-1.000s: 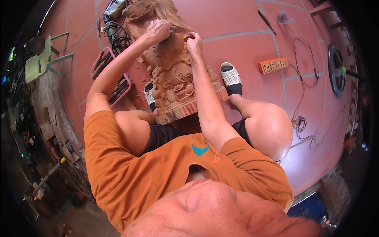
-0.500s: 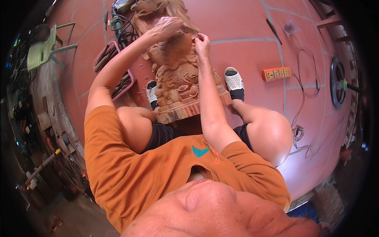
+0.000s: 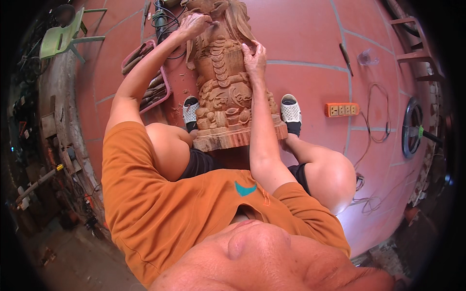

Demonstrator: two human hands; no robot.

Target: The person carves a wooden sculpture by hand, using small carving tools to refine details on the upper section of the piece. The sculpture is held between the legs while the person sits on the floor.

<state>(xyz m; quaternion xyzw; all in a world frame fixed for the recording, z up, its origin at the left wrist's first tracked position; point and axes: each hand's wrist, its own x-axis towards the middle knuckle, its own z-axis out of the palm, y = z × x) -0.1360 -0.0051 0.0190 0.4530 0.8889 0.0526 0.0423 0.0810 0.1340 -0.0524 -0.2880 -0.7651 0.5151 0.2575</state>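
A carved wooden statue (image 3: 223, 92) stretches away from me between my feet, its flat-edged base (image 3: 240, 137) nearest my legs. Beaded strands and scrollwork cover its front. My left hand (image 3: 195, 25) is closed over the upper part of the carving, left of its middle. A small dark-greyish piece shows at its fingertips, too small to name. On the carving's right side, my right hand (image 3: 255, 58) grips the edge of a draped fold, thumb toward the front and fingers bent.
Left of the statue lies a pink basket (image 3: 168, 92) of wooden-handled tools, near wood shavings. A green chair (image 3: 60, 41) stands farther left. Rightward are a narrow dark-handled tool (image 3: 346, 59), a clear cup (image 3: 367, 57), an orange power strip (image 3: 341, 109) with cable, and a round wheel-like object (image 3: 413, 128).
The statue sits lower in view, showing more of its beaded front. My left hand has shifted left over the upper carving; my right hand has spread slightly against the side.
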